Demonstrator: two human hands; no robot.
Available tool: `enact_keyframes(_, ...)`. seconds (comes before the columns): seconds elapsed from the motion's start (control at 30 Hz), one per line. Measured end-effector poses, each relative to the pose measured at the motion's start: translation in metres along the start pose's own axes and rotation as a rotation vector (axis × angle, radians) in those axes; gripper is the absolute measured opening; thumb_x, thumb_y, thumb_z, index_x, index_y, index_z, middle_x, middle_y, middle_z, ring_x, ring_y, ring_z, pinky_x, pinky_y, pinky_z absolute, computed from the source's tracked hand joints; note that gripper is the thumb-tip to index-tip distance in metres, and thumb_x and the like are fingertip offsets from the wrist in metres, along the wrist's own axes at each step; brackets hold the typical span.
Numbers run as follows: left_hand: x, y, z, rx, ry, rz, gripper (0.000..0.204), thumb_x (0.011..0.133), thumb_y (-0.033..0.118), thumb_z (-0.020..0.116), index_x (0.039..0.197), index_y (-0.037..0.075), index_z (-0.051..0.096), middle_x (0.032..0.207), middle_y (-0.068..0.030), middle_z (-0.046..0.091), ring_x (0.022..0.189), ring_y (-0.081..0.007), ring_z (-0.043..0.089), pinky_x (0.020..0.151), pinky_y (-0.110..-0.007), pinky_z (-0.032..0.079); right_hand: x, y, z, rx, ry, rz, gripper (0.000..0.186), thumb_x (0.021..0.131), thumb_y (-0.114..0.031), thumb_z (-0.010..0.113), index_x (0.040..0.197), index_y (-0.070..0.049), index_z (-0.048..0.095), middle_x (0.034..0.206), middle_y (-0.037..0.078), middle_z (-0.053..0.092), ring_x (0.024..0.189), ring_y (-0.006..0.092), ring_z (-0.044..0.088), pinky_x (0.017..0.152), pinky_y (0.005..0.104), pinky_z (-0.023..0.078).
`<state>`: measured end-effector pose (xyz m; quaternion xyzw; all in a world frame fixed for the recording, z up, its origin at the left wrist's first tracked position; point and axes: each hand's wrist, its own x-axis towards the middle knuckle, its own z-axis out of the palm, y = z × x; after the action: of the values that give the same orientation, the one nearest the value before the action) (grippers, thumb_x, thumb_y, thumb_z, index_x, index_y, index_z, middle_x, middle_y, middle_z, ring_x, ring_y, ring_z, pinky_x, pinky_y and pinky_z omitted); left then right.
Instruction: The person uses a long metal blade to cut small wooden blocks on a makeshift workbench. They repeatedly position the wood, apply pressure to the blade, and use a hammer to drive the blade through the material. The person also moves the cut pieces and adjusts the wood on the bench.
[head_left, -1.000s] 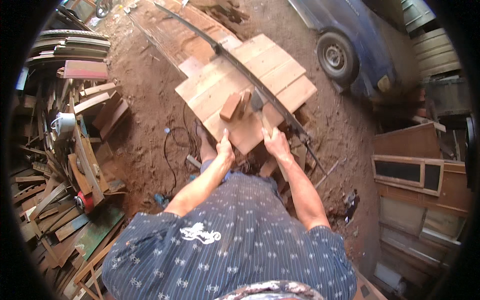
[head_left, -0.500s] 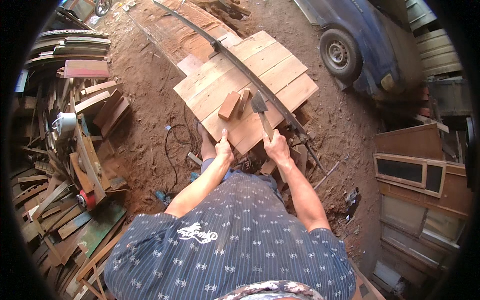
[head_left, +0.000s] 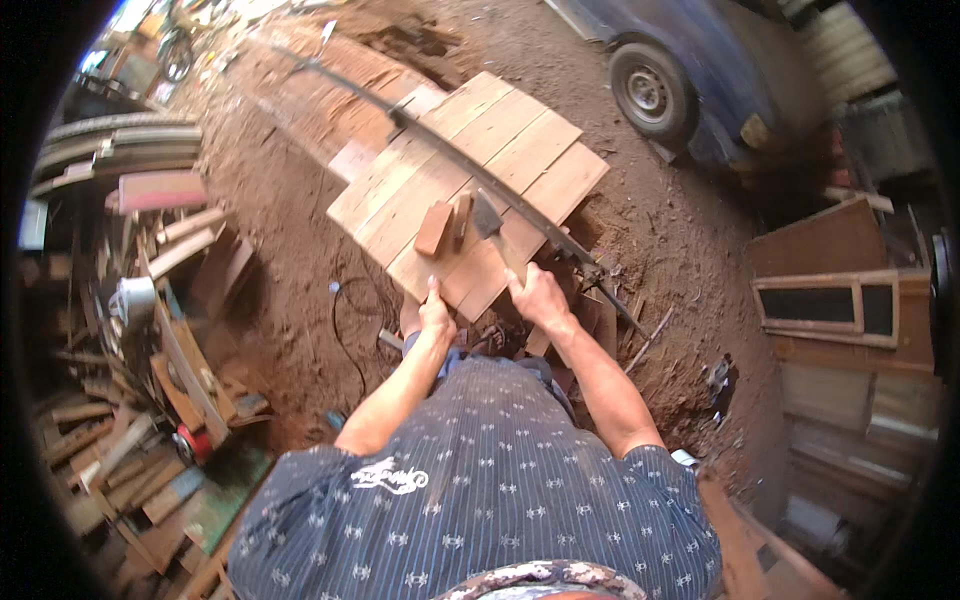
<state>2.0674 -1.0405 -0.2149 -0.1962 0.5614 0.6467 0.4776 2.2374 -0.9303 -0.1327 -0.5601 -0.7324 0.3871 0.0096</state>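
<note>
A panel of pale planks [head_left: 390, 200] is held in front of me, crossed by a long dark metal bar clamp [head_left: 450, 150]. My left hand [head_left: 433, 308] grips the panel's near-left edge, thumb on top. My right hand [head_left: 535, 290] is closed round the wooden handle of a hatchet-like tool [head_left: 487, 217] at the near-right edge. The tool's dark flat head rests on or just over the planks, beside two small wooden blocks [head_left: 433, 227]. Behind the panel lies a longer worn board [head_left: 340, 80].
Heaped scrap wood [head_left: 150, 430] fills the left, with a white bucket [head_left: 134, 298]. A blue vehicle [head_left: 730, 90] is at the upper right. Old wooden doors and frames [head_left: 830, 310] lean on the right. A cable [head_left: 350, 330] lies on the dirt [head_left: 270, 260].
The view has turned slightly, so the panel and vehicle appear farther left. My hands keep their grips, appearing a little lower and more to the left along with the panel and tool.
</note>
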Motion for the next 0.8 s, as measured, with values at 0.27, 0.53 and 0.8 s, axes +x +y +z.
enact_keyframes(0.27,-0.008,0.063,0.01,0.841,-0.273,-0.545,0.075,0.106,0.056,0.042,0.148,-0.006,0.038,0.148,-0.0232,0.049,0.129,-0.0329,0.057,0.106,-0.049,0.049,-0.009,0.021,-0.009,0.145,-0.107,0.107,0.065,0.096,-0.055,0.057,0.111,0.009,0.063,0.106,0.038,0.066,0.106,0.051,0.065,0.09,0.0548,0.052)
enact_keyframes(0.53,0.103,0.179,0.266,1.641,-1.045,0.798,0.047,0.103,0.042,0.054,0.095,-0.002,0.069,0.079,-0.0181,0.07,0.077,-0.0277,0.07,0.071,-0.043,0.052,-0.032,-0.019,-0.118,0.209,0.193,-0.05,0.049,0.093,-0.047,0.069,0.114,-0.002,0.064,0.087,0.025,0.071,0.088,0.0395,0.072,0.076,0.0452,0.056)
enact_keyframes(0.8,0.155,0.04,0.498,1.802,-1.502,1.046,0.058,0.106,0.052,0.039,0.118,0.003,0.068,0.115,-0.0246,0.069,0.112,-0.0438,0.063,0.096,-0.051,0.049,0.052,0.015,-0.17,-0.075,0.125,0.079,0.042,0.093,-0.044,0.068,0.104,-0.004,0.064,0.084,0.02,0.072,0.082,0.0397,0.072,0.072,0.0485,0.058)
